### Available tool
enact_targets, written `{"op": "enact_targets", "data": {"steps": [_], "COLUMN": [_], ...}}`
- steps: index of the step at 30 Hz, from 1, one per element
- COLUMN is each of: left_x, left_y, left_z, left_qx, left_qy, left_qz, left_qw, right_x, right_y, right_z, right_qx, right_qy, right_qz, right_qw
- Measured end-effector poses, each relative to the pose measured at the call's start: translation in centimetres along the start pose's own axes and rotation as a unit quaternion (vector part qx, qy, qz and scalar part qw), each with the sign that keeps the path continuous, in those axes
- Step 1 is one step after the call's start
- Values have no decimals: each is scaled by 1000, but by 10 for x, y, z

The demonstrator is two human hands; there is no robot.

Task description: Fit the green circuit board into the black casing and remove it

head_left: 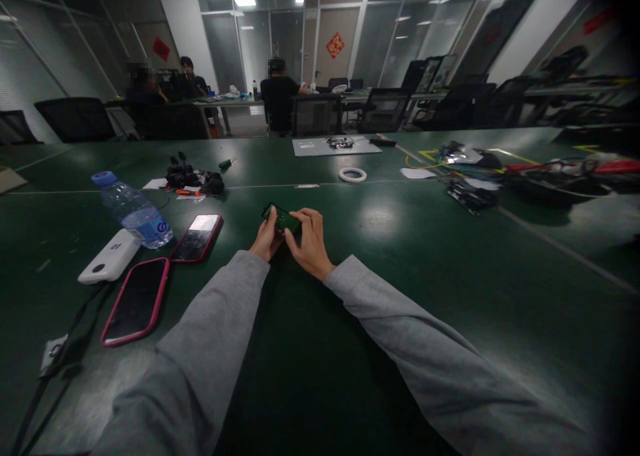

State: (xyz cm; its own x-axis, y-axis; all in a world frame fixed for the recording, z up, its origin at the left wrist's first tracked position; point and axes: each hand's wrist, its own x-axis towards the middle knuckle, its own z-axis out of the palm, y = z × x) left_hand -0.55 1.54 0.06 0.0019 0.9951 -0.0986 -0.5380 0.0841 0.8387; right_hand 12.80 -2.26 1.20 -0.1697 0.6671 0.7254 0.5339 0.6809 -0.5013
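A small, flat, rectangular green board (287,221) with a dark edge, looking like a circuit board, is held tilted just above the table between my hands. My left hand (269,238) grips its left end, thumb on the upper face and the other fingers mostly hidden beneath. At the right end my right hand (311,243) holds it too, with the thumb at the near edge and the fingers curled over the far side. Fine details on the board are too small to make out.
Left of my arms lie two red-edged phones (137,301), a white power bank (111,256) with a cable, and a tilted water bottle (137,209). Farther off are black parts (193,178), a screwdriver (227,164), a tape roll (353,175) and wires (465,156). People sit beyond.
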Motion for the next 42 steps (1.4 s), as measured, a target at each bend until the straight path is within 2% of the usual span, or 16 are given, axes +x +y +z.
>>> {"op": "enact_targets", "data": {"steps": [3, 6, 9, 13, 15, 16, 18, 21, 24, 27, 29, 31, 42], "left_x": [5, 5, 0, -8, -10, -10, -10, -8, -8, -11, -13, -14, -17], "left_y": [1, 5, 10, 14, 15, 15, 15, 15, 14, 12, 11, 9, 8], "left_z": [-5, -4, 1, 6, 7, 7, 7, 7, 10, 14, 16, 16, 14], "left_qx": [-26, -54, -55, -21, -16, -21, -39, -50, -48, -51, -51, -51, -51], "left_qy": [13, 36, 24, 2, -17, -27, -39, -19, 12, -5, -16, -11, -11], "left_qz": [1, -5, -22, -61, -74, -75, -70, -74, -74, -68, -64, -67, -70], "left_qw": [1000, 998, 998, 998, 997, 997, 996, 996, 996, 996, 997, 996, 996], "right_x": [1, 4, 8, 15, 17, 17, 17, 15, 10, 4, 0, -3, -2], "right_y": [8, 19, 21, 7, 0, -2, -2, 4, 9, 8, 7, 5, 4], "right_z": [1, 7, 10, 6, 3, 3, 4, 7, 9, 9, 10, 11, 11], "right_qx": [69, 208, 361, 523, 564, 569, 547, 444, 298, 178, 121, 85, 49], "right_qy": [50, 22, -51, -151, -162, -152, -117, -57, -19, -30, -44, -57, -97], "right_qz": [80, 203, 337, 418, 431, 433, 425, 373, 279, 173, 111, 84, 94], "right_qw": [993, 957, 868, 727, 685, 683, 712, 813, 913, 968, 985, 991, 990]}}
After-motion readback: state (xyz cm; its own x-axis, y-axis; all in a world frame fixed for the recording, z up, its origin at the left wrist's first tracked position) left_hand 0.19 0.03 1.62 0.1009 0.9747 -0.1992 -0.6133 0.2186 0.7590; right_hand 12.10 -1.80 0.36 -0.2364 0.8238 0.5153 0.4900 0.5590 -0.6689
